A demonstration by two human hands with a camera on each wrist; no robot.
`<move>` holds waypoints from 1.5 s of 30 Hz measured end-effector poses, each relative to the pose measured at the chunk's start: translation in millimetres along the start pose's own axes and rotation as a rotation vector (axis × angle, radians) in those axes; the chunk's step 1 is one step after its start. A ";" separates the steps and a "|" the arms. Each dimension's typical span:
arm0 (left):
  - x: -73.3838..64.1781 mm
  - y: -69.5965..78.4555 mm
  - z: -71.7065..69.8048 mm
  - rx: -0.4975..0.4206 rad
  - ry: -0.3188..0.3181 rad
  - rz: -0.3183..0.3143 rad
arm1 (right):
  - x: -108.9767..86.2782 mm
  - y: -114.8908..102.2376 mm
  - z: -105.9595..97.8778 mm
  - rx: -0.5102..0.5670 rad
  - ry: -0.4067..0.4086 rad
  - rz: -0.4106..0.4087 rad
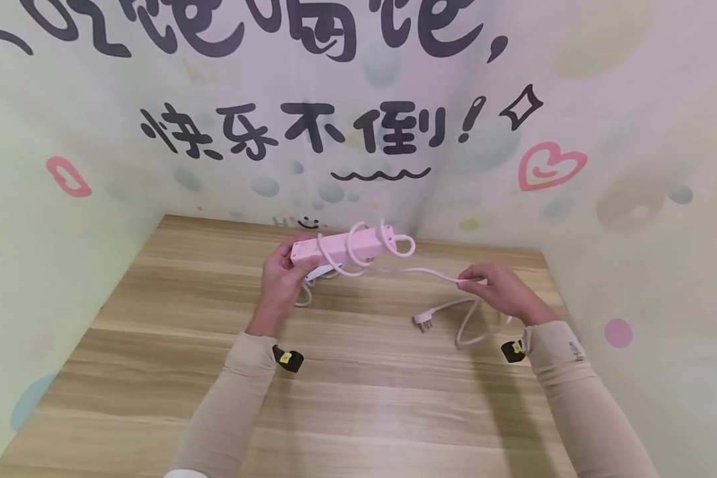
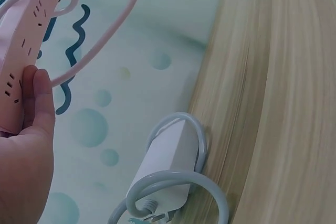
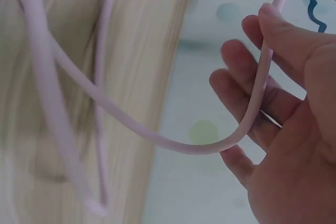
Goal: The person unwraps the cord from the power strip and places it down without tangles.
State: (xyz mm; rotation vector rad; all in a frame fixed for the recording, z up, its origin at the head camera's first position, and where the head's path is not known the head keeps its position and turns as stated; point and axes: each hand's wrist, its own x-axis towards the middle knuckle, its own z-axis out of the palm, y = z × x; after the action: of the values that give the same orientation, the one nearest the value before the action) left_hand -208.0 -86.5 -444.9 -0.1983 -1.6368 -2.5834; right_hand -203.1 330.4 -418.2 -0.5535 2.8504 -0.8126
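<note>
A pink power strip [image 1: 367, 244] is held up over the table by my left hand [image 1: 283, 275], which grips its left end. Several turns of its pink cord are looped round the strip's body. In the left wrist view the sockets of the power strip [image 2: 25, 56] show beside the thumb and fingers. My right hand [image 1: 497, 287] pinches the pink cord [image 1: 433, 271] between thumb and forefinger, out to the right. From there the cord hangs in a loop toward the table, ending in a pink plug [image 1: 423, 320] with metal prongs.
Behind the left hand, a white power strip [image 2: 167, 163] wrapped in grey cord lies near the back of the wooden table [image 1: 358, 398]. A printed cloth wall [image 1: 358, 79] with dark lettering rises along the table's back edge.
</note>
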 end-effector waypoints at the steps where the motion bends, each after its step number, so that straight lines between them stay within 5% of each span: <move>1: -0.2 -0.7 0.5 -0.004 -0.005 0.001 | -0.4 2.9 1.0 -0.002 -0.006 0.014; 12: -4.1 -1.7 6.5 0.111 -0.066 -0.057 | 2.8 21.7 13.6 -0.047 0.033 0.074; 22: -5.7 -4.8 11.1 0.134 -0.109 -0.050 | 10.9 11.7 18.8 -0.059 -0.007 0.052; 31: -4.9 -2.4 15.1 0.179 -0.132 -0.026 | 20.1 -45.9 -9.9 0.133 0.040 0.124; 38: -6.2 -2.9 19.6 0.239 -0.160 -0.010 | 27.6 -106.5 -10.4 0.121 0.013 -0.032; 45: -8.8 -4.2 20.8 0.256 -0.171 -0.011 | 31.2 -121.1 2.1 0.088 0.068 -0.155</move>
State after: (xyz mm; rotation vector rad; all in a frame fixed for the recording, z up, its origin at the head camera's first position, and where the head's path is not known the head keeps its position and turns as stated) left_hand -198.5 -65.9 -441.2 -0.4019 -2.0109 -2.3903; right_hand -193.8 222.1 -356.3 -0.7556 2.8430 -0.9944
